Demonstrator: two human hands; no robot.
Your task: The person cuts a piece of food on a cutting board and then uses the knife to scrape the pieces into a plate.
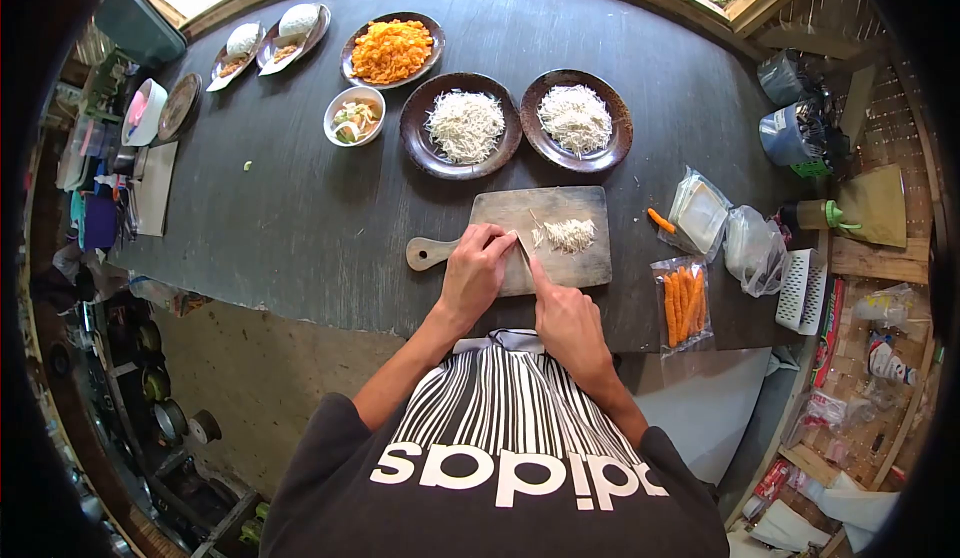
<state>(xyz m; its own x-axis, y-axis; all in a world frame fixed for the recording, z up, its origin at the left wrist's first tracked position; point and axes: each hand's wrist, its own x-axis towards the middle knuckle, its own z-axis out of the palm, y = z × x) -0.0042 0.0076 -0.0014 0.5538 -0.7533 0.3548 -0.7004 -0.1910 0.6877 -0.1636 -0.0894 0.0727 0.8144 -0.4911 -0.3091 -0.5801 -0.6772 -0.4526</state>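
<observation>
A wooden cutting board (548,200) with a round handle lies before me on the dark table. My left hand (475,274) is over its left part, fingertips pinched on a small white piece of food (513,237). In my right hand (570,323) is a knife (524,252), its blade against that piece and the index finger stretched along it; the handle is hidden in the palm. A small heap of thin white shreds (570,236) lies to the right of the blade. Beyond the board, two brown plates (411,134) (626,128) carry similar white shreds.
A plate of orange pieces (392,50), a white bowl of mixed vegetables (355,116) and two plates with rice mounds (297,20) stand farther back. At right are bagged carrots (684,304), a loose orange piece (661,221), plastic bags (755,250) and a white perforated basket (800,293).
</observation>
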